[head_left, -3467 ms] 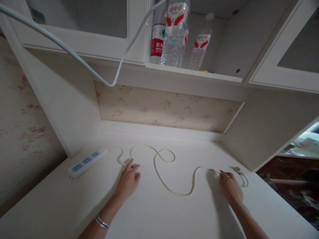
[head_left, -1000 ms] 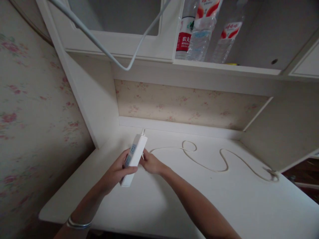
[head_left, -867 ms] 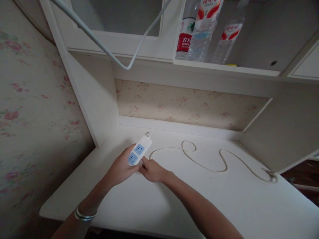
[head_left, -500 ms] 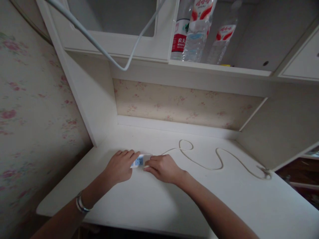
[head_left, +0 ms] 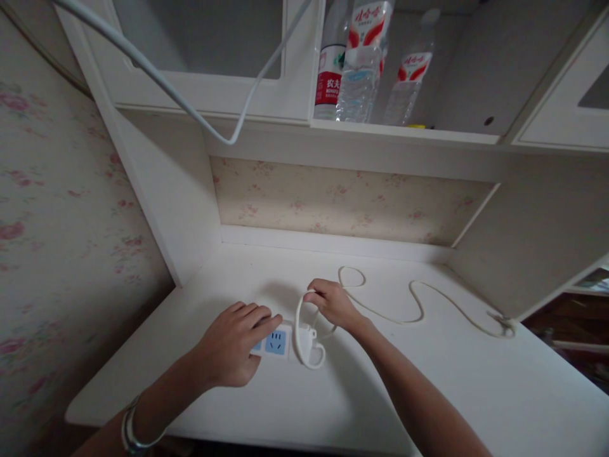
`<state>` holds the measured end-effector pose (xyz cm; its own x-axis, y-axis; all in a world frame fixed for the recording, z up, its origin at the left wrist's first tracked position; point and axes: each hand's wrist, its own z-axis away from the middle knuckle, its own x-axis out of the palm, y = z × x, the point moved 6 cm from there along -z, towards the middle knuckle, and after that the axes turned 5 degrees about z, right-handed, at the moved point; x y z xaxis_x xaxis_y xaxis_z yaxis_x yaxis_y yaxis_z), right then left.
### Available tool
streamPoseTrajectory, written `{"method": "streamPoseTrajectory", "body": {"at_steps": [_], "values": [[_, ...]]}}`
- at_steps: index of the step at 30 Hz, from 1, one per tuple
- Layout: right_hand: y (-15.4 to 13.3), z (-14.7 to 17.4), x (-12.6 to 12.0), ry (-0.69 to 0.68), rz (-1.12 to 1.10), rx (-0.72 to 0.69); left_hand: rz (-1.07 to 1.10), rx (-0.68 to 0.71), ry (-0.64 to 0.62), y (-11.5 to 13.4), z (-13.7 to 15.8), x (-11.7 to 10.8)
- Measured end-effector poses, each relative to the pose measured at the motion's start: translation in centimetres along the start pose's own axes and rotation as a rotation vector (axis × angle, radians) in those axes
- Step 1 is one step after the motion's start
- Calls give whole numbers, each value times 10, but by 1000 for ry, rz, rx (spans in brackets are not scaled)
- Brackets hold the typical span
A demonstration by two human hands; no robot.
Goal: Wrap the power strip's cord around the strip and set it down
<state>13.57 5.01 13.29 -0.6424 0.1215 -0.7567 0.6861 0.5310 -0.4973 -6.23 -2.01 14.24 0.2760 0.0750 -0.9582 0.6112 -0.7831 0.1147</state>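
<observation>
A white power strip (head_left: 289, 343) with blue socket faces is held above the white desk. Around its left part, the fingers of my left hand (head_left: 236, 343) are closed and cover some of the sockets. My right hand (head_left: 332, 302) pinches the strip's white cord (head_left: 299, 317) just up and right of the strip's end. Near that end the cord bends into a loop in front of the strip. Beyond my right hand, more of the cord (head_left: 380, 313) lies in curves on the desk, running right to a bundled end.
The white desk (head_left: 228, 422) has a side panel (head_left: 166, 190) on the left and a cabinet above. Several plastic bottles (head_left: 359, 82) stand on the open shelf. A thick pale cable (head_left: 157, 82) hangs across the upper left. Flowered wallpaper (head_left: 71, 254) covers the left wall.
My right hand has left the strip's end and moved up and right, now pinching the cord, which forms a loop. My left hand has brought the strip nearer and tilted it.
</observation>
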Motion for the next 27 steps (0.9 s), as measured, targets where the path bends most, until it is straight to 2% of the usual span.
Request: {"method": "streamPoseTrajectory", "body": {"at_steps": [4, 8, 12, 15, 19, 21, 27], "values": [[4, 8, 12, 9, -9, 35, 10, -34, 44, 5, 1, 2], [-3, 19, 32, -79, 66, 25, -27, -42, 159, 8, -5, -2], [-9, 33, 45, -139, 174, 65, -126, -142, 261, -2, -14, -8], [-17, 44, 47, -213, 112, 115, -176, -233, 263, -12, -19, -8], [-34, 55, 40, -323, 15, 92, -259, -337, 218, -20, -23, -2], [-39, 58, 35, -354, 87, 86, -297, -376, 202, -21, -24, 2], [-44, 56, 17, -377, 558, -37, -363, -379, 170, -18, -27, 7]]}}
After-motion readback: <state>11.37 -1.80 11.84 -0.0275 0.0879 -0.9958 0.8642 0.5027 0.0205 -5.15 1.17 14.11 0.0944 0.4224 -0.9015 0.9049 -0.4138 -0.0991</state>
